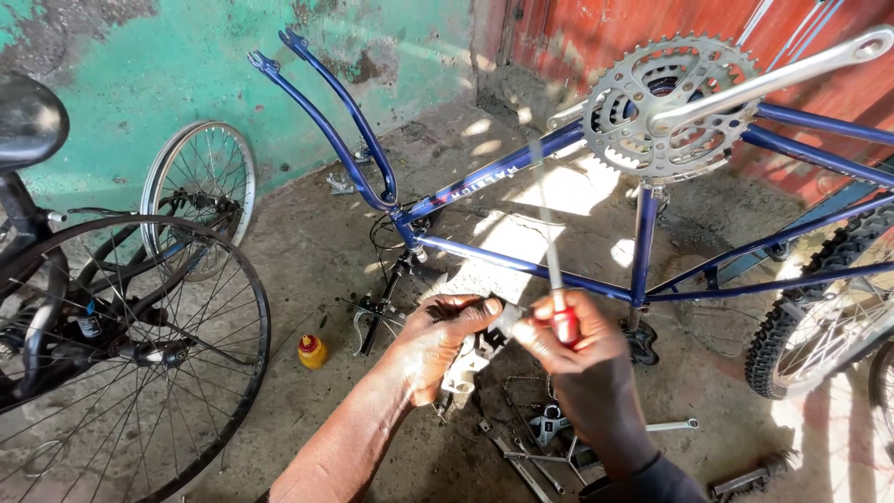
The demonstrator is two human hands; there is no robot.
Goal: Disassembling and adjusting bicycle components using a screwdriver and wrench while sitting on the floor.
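Your left hand [438, 340] was closed around a small pale metal part [468, 359], fingers curled over its top and thumb near its upper edge, holding it just above the concrete floor [307, 251] in front of you. Your right hand [573, 349] was clamped on the red handle of a screwdriver [556, 279], whose thin shaft rose nearly upright, tilted slightly left, blurred along its length. The two hands met at the part, fingertips touching or almost so; whether the handle's lower end touched the part could not be told.

Behind your hands stood an upturned blue frame [521, 265], its fork [326, 121] pointing up toward the green wall [186, 56] and its silver chainring [666, 107] with crank [792, 70] raised at upper right. Under the frame's head, handlebars with brake levers [377, 317] lay on the floor. A small yellow bottle [312, 351] with a red cap stood near them, left of your left forearm.

At left a black wheel [140, 373] of another bicycle filled the foreground, with a saddle [28, 116] above it and a loose silver rim [200, 186] leaning at the wall. A knobby tyre [819, 289] showed at the right edge. Below your hands, wrenches [535, 461] and small metal pieces were scattered on the floor, and a pedal [750, 480] lay at lower right.
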